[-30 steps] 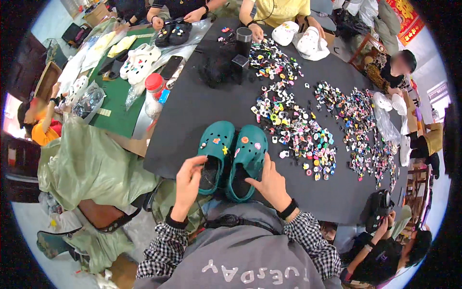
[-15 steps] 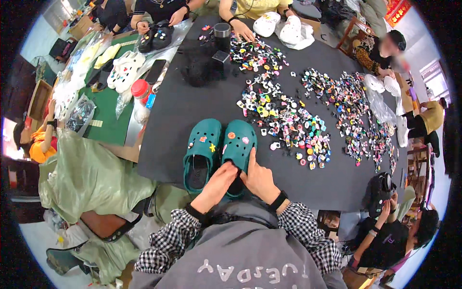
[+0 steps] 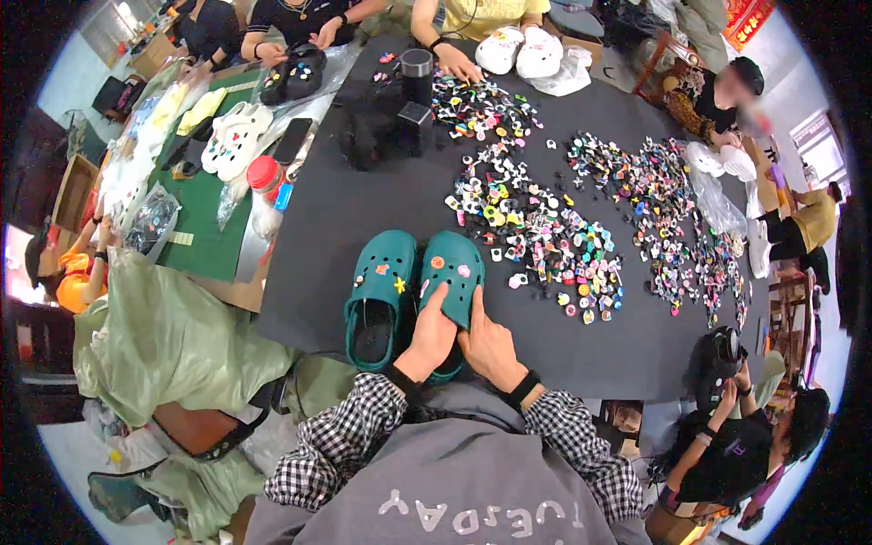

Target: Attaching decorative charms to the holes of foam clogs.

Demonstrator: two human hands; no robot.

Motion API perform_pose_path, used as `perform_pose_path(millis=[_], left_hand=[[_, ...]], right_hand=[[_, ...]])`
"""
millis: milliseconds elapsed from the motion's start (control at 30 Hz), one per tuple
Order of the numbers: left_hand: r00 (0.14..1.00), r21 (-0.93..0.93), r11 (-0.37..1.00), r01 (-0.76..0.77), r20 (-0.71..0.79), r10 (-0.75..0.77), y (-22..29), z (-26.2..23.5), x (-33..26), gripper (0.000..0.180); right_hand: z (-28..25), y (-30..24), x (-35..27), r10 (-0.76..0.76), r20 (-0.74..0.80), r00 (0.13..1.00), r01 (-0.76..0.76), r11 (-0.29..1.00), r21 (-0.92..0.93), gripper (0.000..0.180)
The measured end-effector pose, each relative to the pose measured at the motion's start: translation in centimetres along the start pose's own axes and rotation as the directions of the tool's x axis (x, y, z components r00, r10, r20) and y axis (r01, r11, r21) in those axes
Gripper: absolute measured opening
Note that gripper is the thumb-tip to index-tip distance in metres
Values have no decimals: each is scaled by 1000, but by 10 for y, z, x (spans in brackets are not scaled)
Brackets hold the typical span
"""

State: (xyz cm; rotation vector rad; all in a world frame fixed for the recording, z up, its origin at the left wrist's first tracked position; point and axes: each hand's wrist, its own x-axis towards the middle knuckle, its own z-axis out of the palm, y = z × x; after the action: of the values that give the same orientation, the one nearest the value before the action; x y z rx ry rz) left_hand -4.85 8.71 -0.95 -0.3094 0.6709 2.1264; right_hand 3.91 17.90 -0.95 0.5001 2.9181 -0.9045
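Two dark green clogs lie side by side on the black tabletop, toes pointing away from me. The left clog [image 3: 385,261] carries small charms, one a yellow star-like shape, and no hand is on it. On the right clog [image 3: 454,247] sit orange and pink charms. My left hand [image 3: 431,336] grips this right clog at its opening, thumb up on the upper, other fingers hidden inside. My right hand [image 3: 491,349] holds the same clog's right side, index finger stretched along the edge.
Heaps of small colourful shoe charms [image 3: 581,259] spread to the right. A black canister [image 3: 417,74] stands farther back. White clogs [image 3: 238,141] and a red-lidded jar [image 3: 264,174] are on a green-topped table at left. Co-workers' hands [image 3: 459,64] work across the table.
My left hand has shifted up, its thumb now on top of the right clog's upper. My right hand and the clogs have moved only slightly.
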Motion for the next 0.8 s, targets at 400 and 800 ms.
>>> perform_pose_path(millis=[400,800], left_hand=[[1000,-151,988,13,-9,-14,-9,-21,10,42],[961,3,999,46,-272,-43,-11,-22,5,34]], right_hand=[[3,-2,2,46,51,998,-46,999,-5,86],[-61,-6,56,-203,-37,979,204,979,25,28]])
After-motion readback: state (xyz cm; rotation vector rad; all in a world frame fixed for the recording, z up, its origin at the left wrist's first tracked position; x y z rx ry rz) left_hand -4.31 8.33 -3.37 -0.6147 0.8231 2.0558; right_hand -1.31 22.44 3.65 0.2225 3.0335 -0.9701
